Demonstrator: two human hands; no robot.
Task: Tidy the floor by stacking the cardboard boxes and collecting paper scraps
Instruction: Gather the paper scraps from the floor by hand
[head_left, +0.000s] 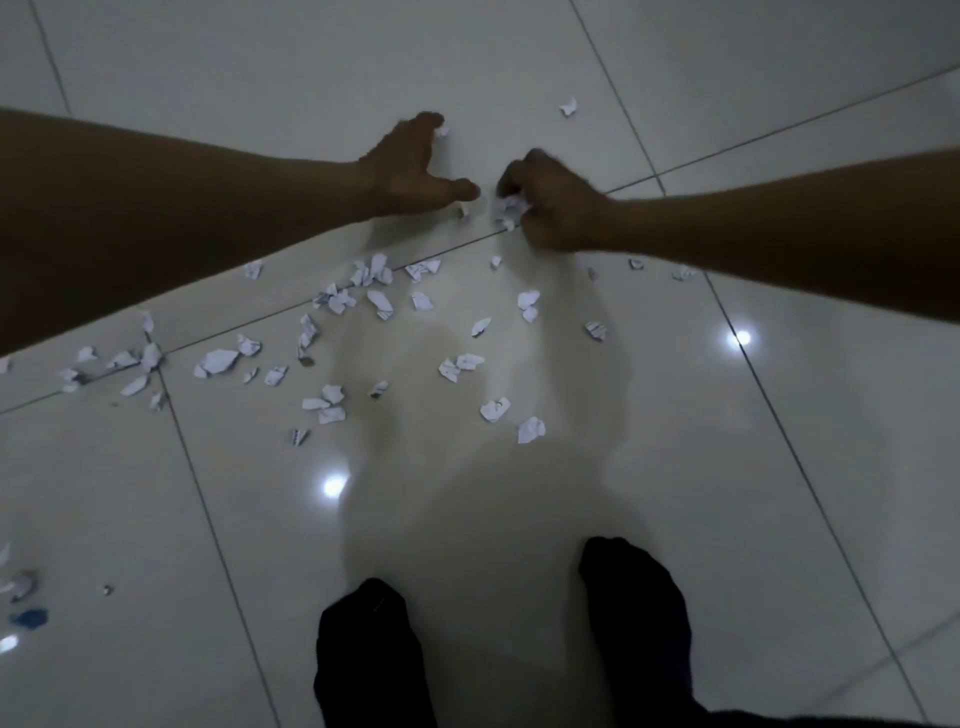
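Torn white paper scraps (332, 312) lie scattered over the glossy tiled floor, mostly in a band from the left edge to the centre. My right hand (550, 205) is down at the floor, fingers curled around a small bunch of scraps (508, 210). My left hand (410, 166) is spread flat on the tile beside it, fingers apart, with one scrap (441, 131) at its fingertips and another scrap (464, 209) just under the thumb. A lone scrap (569, 106) lies farther out. No cardboard boxes are in view.
My two feet in dark socks (369, 654) stand at the bottom centre. A blue spot (29, 618) and a few crumpled bits (21, 584) sit at the lower left. Ceiling lights reflect off the tiles (857, 467).
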